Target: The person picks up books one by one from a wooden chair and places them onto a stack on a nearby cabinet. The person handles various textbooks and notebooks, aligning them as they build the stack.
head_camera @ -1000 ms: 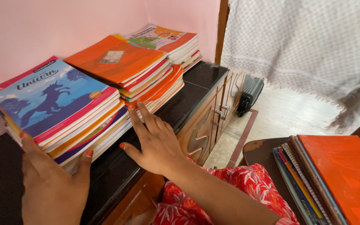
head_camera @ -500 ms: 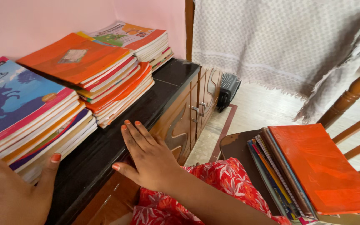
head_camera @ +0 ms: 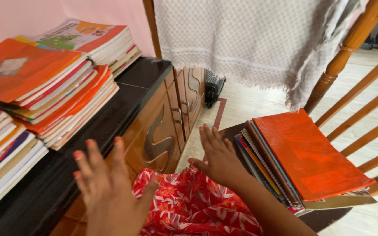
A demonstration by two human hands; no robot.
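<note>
Nearest the camera, the left hand (head_camera: 108, 192) hovers with fingers spread and empty over the red floral cloth (head_camera: 189, 205), the right hand (head_camera: 217, 155), fingers together and holding nothing, reaches beside the stack of books (head_camera: 305, 159) on the wooden chair (head_camera: 351, 43), farther left book piles (head_camera: 53, 87) cover the dark cabinet top (head_camera: 145, 76).

label (head_camera: 8, 67): pale rectangular sticker, grey-white | place: top cover of the orange notebook (head_camera: 22, 70), middle stack, worktop at left | packages, signs, screens: none
</note>
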